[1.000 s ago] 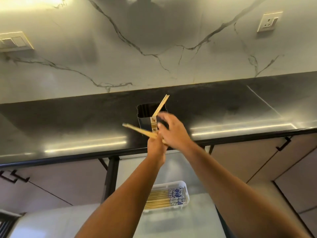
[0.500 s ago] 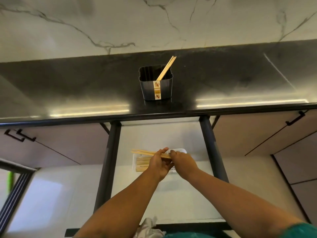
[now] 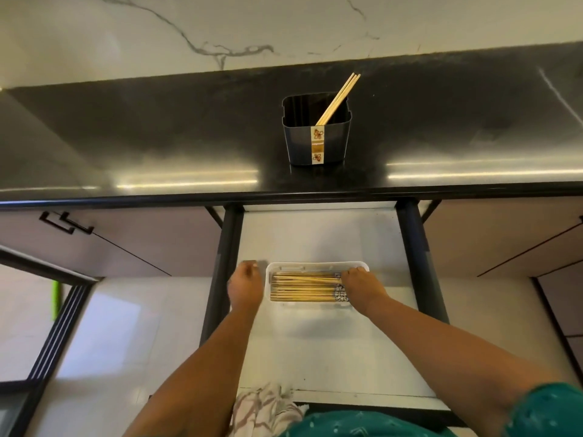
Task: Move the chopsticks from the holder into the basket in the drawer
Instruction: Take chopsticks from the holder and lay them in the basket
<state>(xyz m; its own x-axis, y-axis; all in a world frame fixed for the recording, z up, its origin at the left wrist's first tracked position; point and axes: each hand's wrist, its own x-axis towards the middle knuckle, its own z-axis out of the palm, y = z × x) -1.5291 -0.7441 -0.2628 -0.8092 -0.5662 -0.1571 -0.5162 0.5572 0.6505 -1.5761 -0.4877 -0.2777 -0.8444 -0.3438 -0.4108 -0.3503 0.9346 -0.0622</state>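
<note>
Your right hand [image 3: 362, 287] reaches into the right end of the clear, shallow plastic basket [image 3: 317, 266], fingers bent down onto the patterned ends of the light wooden chopsticks [image 3: 304, 287] lying there. The fingertips touch the bundle, but you cannot tell from this angle whether they pinch any stick or only press on it. One chopstick lies slightly askew across the top of the others, its end under your fingers.

Your left hand [image 3: 245, 287] sits just beside the basket's left wall, apart from it, fingers curled loosely downward and holding nothing.

The basket rests on the white floor of the open drawer [image 3: 315, 238], between the two dark upright rails.

Above, on the glossy black tabletop [image 3: 157, 137], stands the dark grey square plastic holder [image 3: 316, 143] with a cream and brown flowered strip down its front. A few pale wooden chopsticks [image 3: 339, 97] lean in it, tilted toward the right rear corner, their tips rising past the rim.

A striped cloth [image 3: 265, 408] hangs at the near edge of the drawer, next to your green patterned garment [image 3: 378, 427].
</note>
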